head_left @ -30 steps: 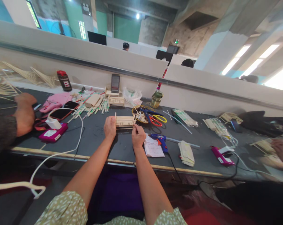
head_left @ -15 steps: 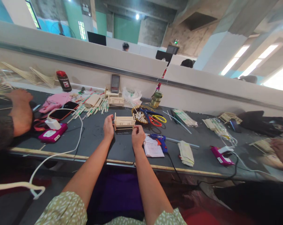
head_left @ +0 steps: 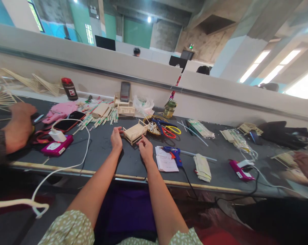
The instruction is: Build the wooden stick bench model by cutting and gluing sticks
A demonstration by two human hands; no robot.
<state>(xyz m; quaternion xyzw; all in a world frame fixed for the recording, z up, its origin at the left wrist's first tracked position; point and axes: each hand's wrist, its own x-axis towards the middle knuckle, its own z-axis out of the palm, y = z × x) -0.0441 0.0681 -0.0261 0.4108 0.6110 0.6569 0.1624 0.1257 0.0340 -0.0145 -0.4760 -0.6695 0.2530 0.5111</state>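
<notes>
A small model bed (head_left: 135,132) built of pale wooden sticks, with a flat top and raised end rails, sits at an angle on the dark table in front of me. My left hand (head_left: 116,139) is at its left end, fingers fairly straight and fingertips against the corner. At the near right corner, my right hand (head_left: 145,148) has its fingers bent in a pinch on the frame. Just behind the model's right side is a round basket (head_left: 154,126) of short stick pieces, with pliers with red and yellow handles (head_left: 170,131) lying over its edge.
Right of my hands, a blue glue gun (head_left: 175,154) lies on a written paper (head_left: 166,165), beside a folded cloth (head_left: 203,167). Behind are loose sticks (head_left: 105,114), another stick model (head_left: 126,110) and a jar (head_left: 170,109). A co-worker's hand (head_left: 20,124) is at left, near a pink power strip (head_left: 57,147).
The model bed has turned and tipped, so its flat top now shows at an angle. My right hand has shifted slightly left and toward me; my left hand moved only a little.
</notes>
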